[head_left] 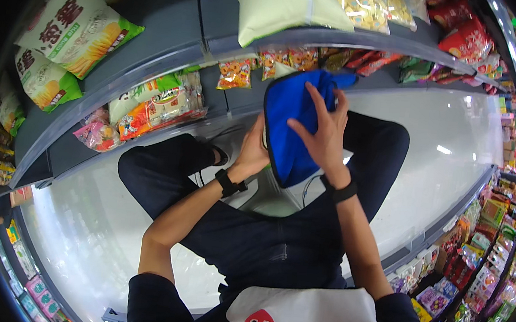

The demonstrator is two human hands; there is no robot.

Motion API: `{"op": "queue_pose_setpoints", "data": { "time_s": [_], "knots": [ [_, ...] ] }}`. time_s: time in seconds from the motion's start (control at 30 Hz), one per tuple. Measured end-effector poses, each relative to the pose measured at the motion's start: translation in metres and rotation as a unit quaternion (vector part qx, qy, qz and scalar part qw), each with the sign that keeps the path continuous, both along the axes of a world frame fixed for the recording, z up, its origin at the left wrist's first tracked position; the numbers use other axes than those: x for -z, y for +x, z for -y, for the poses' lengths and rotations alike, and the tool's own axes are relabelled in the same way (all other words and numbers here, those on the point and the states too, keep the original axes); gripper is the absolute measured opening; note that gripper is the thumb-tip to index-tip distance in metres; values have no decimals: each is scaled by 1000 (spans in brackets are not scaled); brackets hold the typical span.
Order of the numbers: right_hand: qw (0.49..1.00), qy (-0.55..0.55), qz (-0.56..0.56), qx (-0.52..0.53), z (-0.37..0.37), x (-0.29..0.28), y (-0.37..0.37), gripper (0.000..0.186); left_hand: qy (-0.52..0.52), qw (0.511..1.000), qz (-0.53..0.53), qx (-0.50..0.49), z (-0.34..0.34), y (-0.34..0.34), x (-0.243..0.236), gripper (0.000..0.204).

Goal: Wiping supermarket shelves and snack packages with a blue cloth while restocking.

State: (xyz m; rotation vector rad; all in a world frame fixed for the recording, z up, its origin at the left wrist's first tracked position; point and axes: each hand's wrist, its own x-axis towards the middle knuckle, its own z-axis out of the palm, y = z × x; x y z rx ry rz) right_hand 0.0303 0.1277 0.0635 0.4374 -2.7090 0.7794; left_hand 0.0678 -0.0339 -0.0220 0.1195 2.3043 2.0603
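Observation:
A blue cloth (292, 139) with a black border is raised above my lap, in front of the lower shelf. At its left edge is my left hand (254, 148), closed on the cloth, with the fingers hidden behind it. A pale sliver with a bit of green shows beside that hand; what it belongs to I cannot make out. My right hand (328, 130) lies over the front of the cloth, thumb and fingers spread apart. Black bands circle both wrists.
Ahead runs a curved grey shelf (156, 60) with large snack bags (76, 28) on top. Smaller packets (235, 73) fill the level below. My bent knees (375, 153) flank the cloth over a glossy pale floor (450, 135). Packed shelves (477, 254) stand at right.

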Motion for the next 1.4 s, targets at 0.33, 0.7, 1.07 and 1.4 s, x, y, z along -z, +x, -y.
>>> {"op": "queue_pose_setpoints", "data": {
  "time_s": [0.33, 0.7, 1.07, 1.4],
  "knots": [
    [945, -298, 115, 64, -22, 76, -37, 41, 65, 997, 33, -20, 4, -1, 21, 100],
    [806, -415, 385, 171, 5, 175, 14, 44, -315, 944, -95, -6, 25, -18, -10, 95],
    [859, -288, 423, 3, 58, 158, 47, 43, -756, 571, -315, 53, 69, -118, -48, 77],
    [891, -216, 400, -2, 62, 137, 48, 43, -695, 699, -164, 31, 75, -125, -14, 75]
  ]
}}
